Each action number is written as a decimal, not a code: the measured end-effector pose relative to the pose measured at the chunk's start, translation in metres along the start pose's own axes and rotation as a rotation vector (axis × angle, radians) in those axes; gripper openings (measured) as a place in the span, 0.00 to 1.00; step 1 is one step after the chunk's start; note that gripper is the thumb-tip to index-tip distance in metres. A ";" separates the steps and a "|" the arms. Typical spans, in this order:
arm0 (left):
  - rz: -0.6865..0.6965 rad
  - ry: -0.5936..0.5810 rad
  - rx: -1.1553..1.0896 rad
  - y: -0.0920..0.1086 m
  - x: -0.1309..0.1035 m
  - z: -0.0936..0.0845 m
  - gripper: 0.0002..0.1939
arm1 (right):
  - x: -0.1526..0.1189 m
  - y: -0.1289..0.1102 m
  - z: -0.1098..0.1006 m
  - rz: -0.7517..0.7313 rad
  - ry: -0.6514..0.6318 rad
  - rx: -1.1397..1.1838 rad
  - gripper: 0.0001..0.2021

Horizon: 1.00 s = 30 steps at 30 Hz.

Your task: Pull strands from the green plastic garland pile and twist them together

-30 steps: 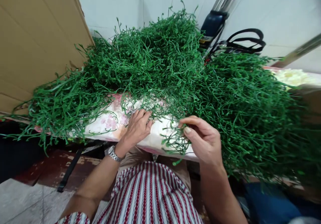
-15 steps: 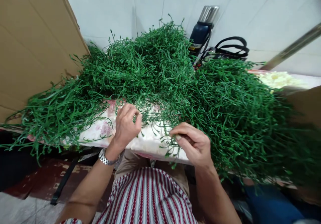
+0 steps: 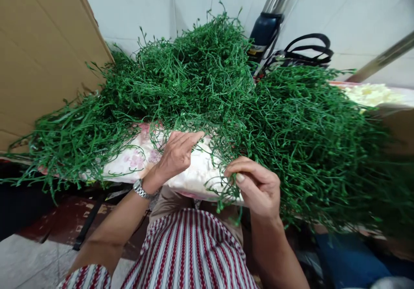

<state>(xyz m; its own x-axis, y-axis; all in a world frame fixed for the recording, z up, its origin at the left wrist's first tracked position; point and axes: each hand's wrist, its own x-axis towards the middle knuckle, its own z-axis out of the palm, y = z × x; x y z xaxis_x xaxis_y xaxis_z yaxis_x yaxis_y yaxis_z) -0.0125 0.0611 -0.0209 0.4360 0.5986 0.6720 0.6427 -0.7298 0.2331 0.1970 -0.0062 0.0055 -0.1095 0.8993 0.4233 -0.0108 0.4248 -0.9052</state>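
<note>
A large heap of thin green stems [image 3: 194, 73] with small buds spreads over a white cloth with pink patches [image 3: 126, 161]. Over the middle of the cloth is my left hand [image 3: 177, 153], its index finger stretched out towards the stems and nothing visible in it; a metal watch is on that wrist. My right hand [image 3: 255, 185] pinches a small bunch of stems [image 3: 226, 190] between thumb and index finger, at the front edge of the cloth. The stems hang down to the left of the fingertips.
Cardboard [image 3: 42, 56] rises at the left. Behind the heap, a dark blue flask [image 3: 265, 32] and a bag with black handles [image 3: 307, 49] stand by the tiled wall. Pale yellow pieces [image 3: 371, 95] lie at the far right. A blue item [image 3: 352, 259] is low at the right.
My left hand has moved right and its index finger has stretched out. My right hand still pinches stems, slightly further right. The view has shifted a little.
</note>
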 end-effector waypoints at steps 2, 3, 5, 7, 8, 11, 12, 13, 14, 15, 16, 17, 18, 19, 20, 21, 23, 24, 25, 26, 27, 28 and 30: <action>-0.012 0.030 0.018 -0.001 0.001 -0.004 0.23 | 0.001 0.002 0.001 0.028 0.029 -0.081 0.07; -0.026 0.040 0.033 -0.001 0.001 -0.005 0.22 | 0.002 0.003 0.001 0.029 0.034 -0.135 0.07; -0.065 0.057 0.067 -0.001 -0.001 -0.007 0.20 | 0.003 0.007 0.002 -0.014 0.018 -0.240 0.07; -0.116 0.065 0.104 -0.001 -0.004 -0.008 0.19 | 0.002 0.010 0.002 -0.062 -0.028 -0.287 0.08; -0.142 0.062 0.122 -0.001 -0.007 -0.007 0.19 | 0.001 0.011 0.003 -0.070 -0.047 -0.275 0.08; -0.211 0.020 0.145 0.002 -0.014 -0.008 0.18 | -0.003 0.017 0.003 -0.036 -0.054 -0.145 0.08; -0.224 0.006 0.130 0.005 -0.016 -0.010 0.18 | -0.003 0.018 0.004 -0.034 -0.049 -0.100 0.09; -0.227 -0.003 0.105 0.009 -0.017 -0.013 0.19 | -0.003 0.019 0.004 -0.040 -0.050 -0.066 0.09; -0.220 -0.002 0.071 0.014 -0.017 -0.017 0.19 | -0.003 0.020 0.005 -0.053 -0.067 -0.044 0.09; -0.202 0.005 0.031 0.021 -0.016 -0.022 0.20 | -0.002 0.021 0.006 -0.072 -0.095 -0.036 0.09; -0.172 0.015 -0.012 0.028 -0.014 -0.027 0.21 | -0.001 0.021 0.007 -0.093 -0.133 -0.038 0.09; -0.137 0.019 -0.056 0.036 -0.011 -0.032 0.22 | 0.000 0.021 0.008 -0.120 -0.170 -0.049 0.10; -0.100 0.005 -0.102 0.043 -0.009 -0.036 0.22 | 0.001 0.020 0.010 -0.148 -0.206 -0.067 0.11; -0.061 -0.032 -0.151 0.048 -0.006 -0.038 0.22 | 0.003 0.019 0.013 -0.178 -0.235 -0.086 0.12; -0.028 -0.085 -0.198 0.053 -0.004 -0.039 0.21 | 0.003 0.017 0.015 -0.209 -0.257 -0.103 0.12; -0.008 -0.145 -0.239 0.055 -0.003 -0.038 0.19 | 0.004 0.016 0.017 -0.238 -0.273 -0.117 0.13; -0.024 -0.230 -0.294 0.055 -0.004 -0.034 0.14 | 0.004 0.015 0.022 -0.274 -0.282 -0.144 0.14; -0.050 -0.237 -0.305 0.053 -0.006 -0.030 0.13 | 0.004 0.015 0.023 -0.278 -0.277 -0.163 0.14; -0.083 -0.221 -0.305 0.052 -0.009 -0.027 0.12 | 0.003 0.014 0.025 -0.272 -0.258 -0.191 0.14; -0.113 -0.190 -0.299 0.050 -0.012 -0.024 0.11 | 0.001 0.014 0.026 -0.258 -0.226 -0.224 0.14; -0.143 -0.155 -0.287 0.049 -0.015 -0.021 0.11 | -0.002 0.014 0.027 -0.235 -0.183 -0.254 0.15; -0.168 -0.119 -0.271 0.048 -0.018 -0.019 0.11 | -0.005 0.015 0.028 -0.208 -0.136 -0.276 0.17; -0.209 -0.047 -0.226 0.050 -0.022 -0.015 0.11 | -0.013 0.015 0.031 -0.141 -0.053 -0.294 0.19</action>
<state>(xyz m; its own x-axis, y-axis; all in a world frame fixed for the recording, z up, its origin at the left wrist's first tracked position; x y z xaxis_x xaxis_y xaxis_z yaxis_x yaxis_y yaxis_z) 0.0003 0.0067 -0.0137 0.3411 0.7542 0.5611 0.5677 -0.6411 0.5165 0.1676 -0.0145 -0.0146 -0.1786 0.8260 0.5347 0.2569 0.5637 -0.7850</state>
